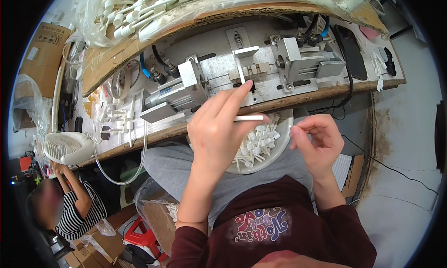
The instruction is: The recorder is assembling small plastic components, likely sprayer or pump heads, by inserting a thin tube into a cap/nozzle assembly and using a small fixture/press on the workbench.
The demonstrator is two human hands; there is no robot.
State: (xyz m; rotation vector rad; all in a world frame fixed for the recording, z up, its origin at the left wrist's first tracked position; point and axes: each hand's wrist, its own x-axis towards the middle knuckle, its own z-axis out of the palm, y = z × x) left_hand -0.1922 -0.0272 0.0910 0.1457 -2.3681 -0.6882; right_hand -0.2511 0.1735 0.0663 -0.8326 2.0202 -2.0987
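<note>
My left hand (212,128) has a short white plastic stick (249,118) lodged between its thumb and curled fingers. Its index finger reaches up to the metal fixture (253,71) on the bench, by a slim white plastic part (240,67) standing there. To the right, my right hand (321,140) is closed in a pinch beside the lap basin; a small white speck shows at its fingertips, too little to name. Below both hands, a round white basin (279,158) on my lap holds many small white plastic pieces (256,146) with stems and caps.
Pneumatic cylinders flank the fixture, a left one (174,98) and a right one (302,63). A cardboard shelf (205,23) heaped with white plastic parts hangs over the bench. A dark phone (350,51) lies right. A white fan (67,147) and another person (84,205) are left.
</note>
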